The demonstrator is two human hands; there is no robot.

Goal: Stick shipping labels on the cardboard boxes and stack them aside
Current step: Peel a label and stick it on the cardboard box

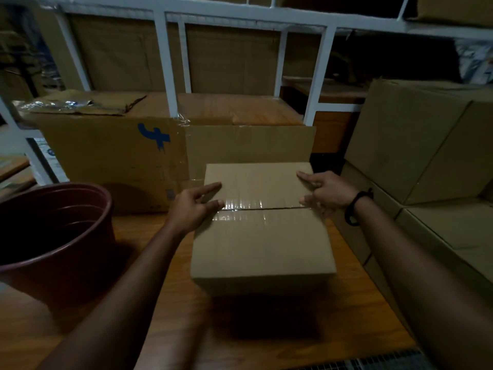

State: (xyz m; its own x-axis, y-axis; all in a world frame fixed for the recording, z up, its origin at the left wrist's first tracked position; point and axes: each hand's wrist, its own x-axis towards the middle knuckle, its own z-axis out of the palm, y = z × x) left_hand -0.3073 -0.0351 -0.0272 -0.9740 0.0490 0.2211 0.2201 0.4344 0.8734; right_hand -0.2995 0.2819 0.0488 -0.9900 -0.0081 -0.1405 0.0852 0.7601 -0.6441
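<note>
A closed cardboard box sits on the wooden table in front of me, its top seam sealed with clear tape. My left hand holds the box's left edge near the seam, index finger stretched over the top and thumb on the tape. My right hand holds the right edge, its fingers lying over the top. I see no label on the box's top.
A dark red plastic bin stands at the left. A large cardboard box with a blue mark lies behind. Stacked cardboard boxes fill the right side. A white metal rack rises at the back.
</note>
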